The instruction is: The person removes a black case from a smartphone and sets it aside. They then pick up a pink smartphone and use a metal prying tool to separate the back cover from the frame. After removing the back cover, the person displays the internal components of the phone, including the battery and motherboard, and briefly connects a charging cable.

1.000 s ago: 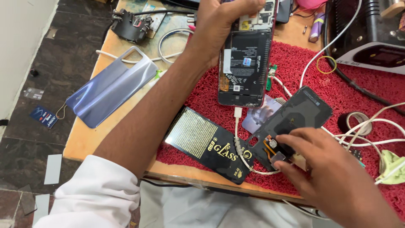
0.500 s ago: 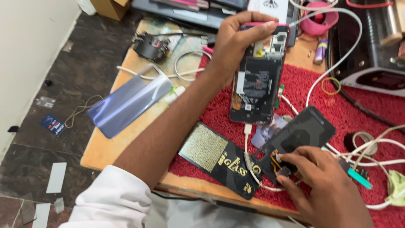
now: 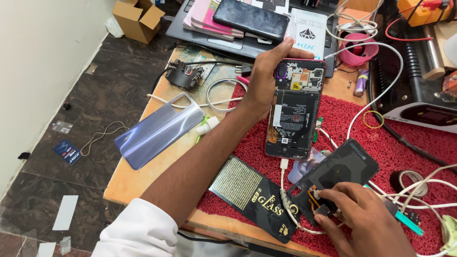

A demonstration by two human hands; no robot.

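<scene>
My left hand (image 3: 266, 81) grips an opened phone (image 3: 295, 107) with its back cover off, battery and circuit board showing, held above the red mat (image 3: 342, 123). A white cable (image 3: 284, 190) is plugged into the phone's bottom end. My right hand (image 3: 366, 221) rests at the lower right, its fingertips pinching the flex connector end of a black display panel (image 3: 340, 173) lying on the mat. A black flat package with gold print (image 3: 254, 197) lies between my arms near the table's front edge.
A blue-silver phone back cover (image 3: 159, 131) lies on the wooden table (image 3: 143, 176) to the left. White cables (image 3: 381, 90), a pink tape roll (image 3: 359, 50), a dark machine (image 3: 423, 112), a laptop with a phone on it (image 3: 250, 19) and a cardboard box (image 3: 138, 19) sit farther back.
The view has shifted so the table sits lower and more to the right in frame. My left hand keeps holding the opened phone; my right hand stays on the display panel's connector.
</scene>
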